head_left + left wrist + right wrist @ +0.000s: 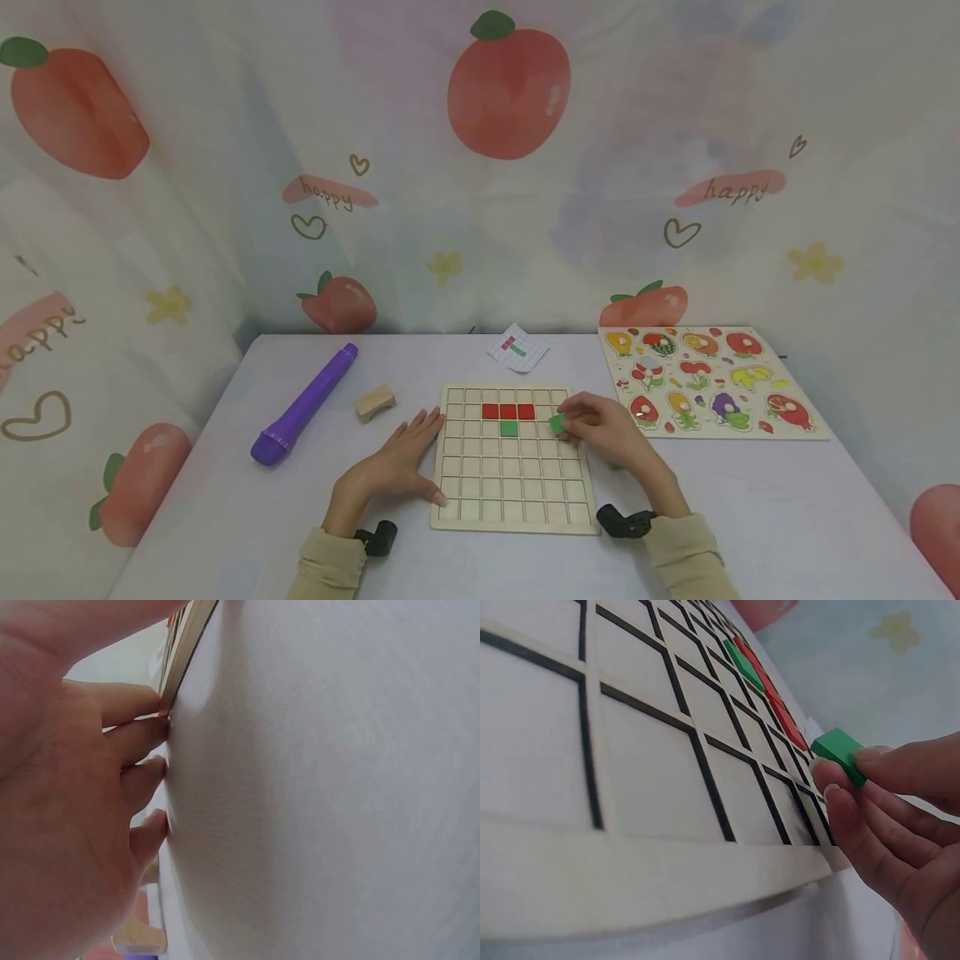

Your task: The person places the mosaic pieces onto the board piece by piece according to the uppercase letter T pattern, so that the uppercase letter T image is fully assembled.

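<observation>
A wooden grid board (513, 528) lies flat on the table. Three red square tiles (508, 412) sit side by side in its second row from the back, with one green tile (509, 428) directly below the middle one. Between thumb and fingertips my right hand (606, 429) pinches another green square tile (838, 754), held over the board's right side. My left hand (393, 467) rests with spread fingers along the board's left edge, its thumb touching the near left corner. In the left wrist view, the fingertips (156, 825) press on the tabletop beside the board edge (180, 664).
Behind the board lies a small pattern card (518, 348) with red and green squares. A fruit puzzle board (720, 429) is at the back right. To the left are an arched wooden block (374, 404) and a purple toy microphone (303, 408). Something green (617, 467) shows partly under my right wrist.
</observation>
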`<act>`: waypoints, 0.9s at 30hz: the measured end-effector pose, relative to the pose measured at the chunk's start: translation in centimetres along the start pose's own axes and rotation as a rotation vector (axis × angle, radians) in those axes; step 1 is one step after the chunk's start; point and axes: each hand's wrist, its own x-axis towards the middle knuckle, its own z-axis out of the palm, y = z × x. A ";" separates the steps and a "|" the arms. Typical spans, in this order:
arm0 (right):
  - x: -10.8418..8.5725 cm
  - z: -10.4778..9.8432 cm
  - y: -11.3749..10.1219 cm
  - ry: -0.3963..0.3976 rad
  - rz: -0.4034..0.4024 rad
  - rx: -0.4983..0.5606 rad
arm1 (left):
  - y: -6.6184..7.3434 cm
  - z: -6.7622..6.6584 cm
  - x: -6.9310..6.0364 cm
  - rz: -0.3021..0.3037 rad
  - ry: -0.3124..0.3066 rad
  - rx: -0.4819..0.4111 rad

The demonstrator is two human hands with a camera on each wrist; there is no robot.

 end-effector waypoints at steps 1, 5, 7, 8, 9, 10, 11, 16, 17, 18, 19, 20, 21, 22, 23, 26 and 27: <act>0.0 0.1 -0.1 -0.013 -0.002 0.013 | 0.0 0.0 0.0 0.002 0.000 -0.001; 0.1 0.6 -0.5 -0.054 -0.009 0.032 | 0.0 0.0 0.0 0.006 -0.002 0.002; 0.1 0.9 -0.7 -0.058 -0.005 0.024 | 0.0 -0.1 0.0 0.006 -0.004 0.001; 0.1 1.0 -0.8 -0.059 -0.004 0.022 | 0.0 -0.1 0.0 0.007 -0.004 0.000; 0.0 1.1 -0.9 -0.062 -0.004 0.022 | 0.0 -0.1 0.0 0.008 -0.005 0.000; 0.0 1.3 -1.0 -0.066 -0.007 0.024 | 0.0 -0.1 0.0 0.008 -0.005 -0.002; 0.0 1.4 -1.1 -0.069 -0.009 0.029 | 0.1 -0.2 0.0 0.009 -0.006 -0.002; 0.0 1.8 -1.3 -0.105 -0.053 0.055 | 0.1 -0.2 -0.1 0.014 -0.003 -0.002; -0.1 1.9 -1.3 -0.110 -0.061 0.054 | 0.1 -0.2 -0.1 0.016 -0.002 -0.002; -0.1 2.0 -1.4 -0.115 -0.070 0.051 | 0.0 -0.1 -0.1 0.017 -0.001 -0.003; 0.0 2.0 -1.4 -0.117 -0.077 0.044 | 0.0 -0.2 -0.1 0.019 0.000 -0.003; 0.0 2.1 -1.4 -0.120 -0.082 0.039 | 0.0 -0.2 -0.1 0.020 0.001 -0.005; 0.0 2.2 -1.5 -0.124 -0.085 0.033 | 0.0 -0.2 -0.1 0.019 0.001 -0.006; 0.0 2.3 -1.5 -0.126 -0.085 0.028 | 0.0 -0.2 -0.1 0.019 0.001 -0.007; 0.0 2.4 -1.6 -0.127 -0.083 0.026 | 0.0 -0.2 -0.1 0.019 0.001 -0.007; 0.0 2.8 -1.8 -0.126 -0.068 0.034 | 0.0 -0.2 -0.1 0.014 -0.001 -0.007; 0.0 2.9 -1.9 -0.125 -0.061 0.034 | 0.1 -0.2 -0.1 0.012 -0.002 -0.006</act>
